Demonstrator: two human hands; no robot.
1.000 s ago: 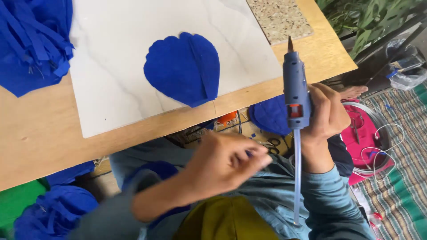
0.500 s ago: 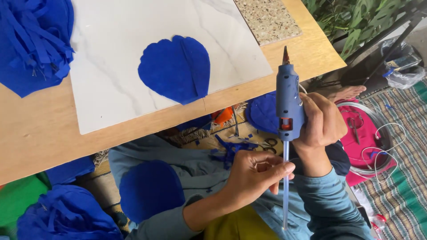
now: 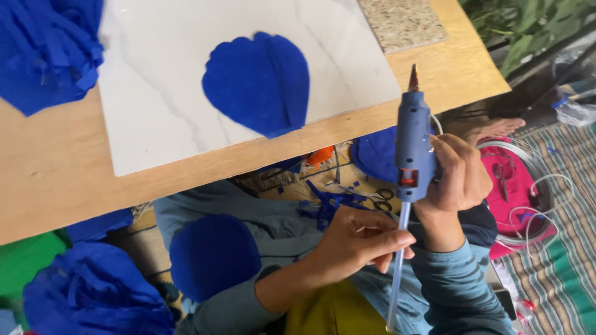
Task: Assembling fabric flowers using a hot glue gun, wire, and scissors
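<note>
Two hands busy: right hand (image 3: 456, 177) clenched round glue gun (image 3: 413, 146); left hand (image 3: 360, 239) fingers pinching glue stick (image 3: 397, 273), end cut off.

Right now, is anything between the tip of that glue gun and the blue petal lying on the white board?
Nothing visible. The right hand holds the glue gun above the table edge, nozzle up, and the white board between it and the blue petal is bare.

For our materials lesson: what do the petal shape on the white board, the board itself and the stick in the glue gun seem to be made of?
Blue petal shape: likely crepe paper, matte and finely crinkled. White board: smooth with grey veins, marble-look, maybe laminate. Glue stick: translucent, glossy, probably plastic-like hot glue.
</note>
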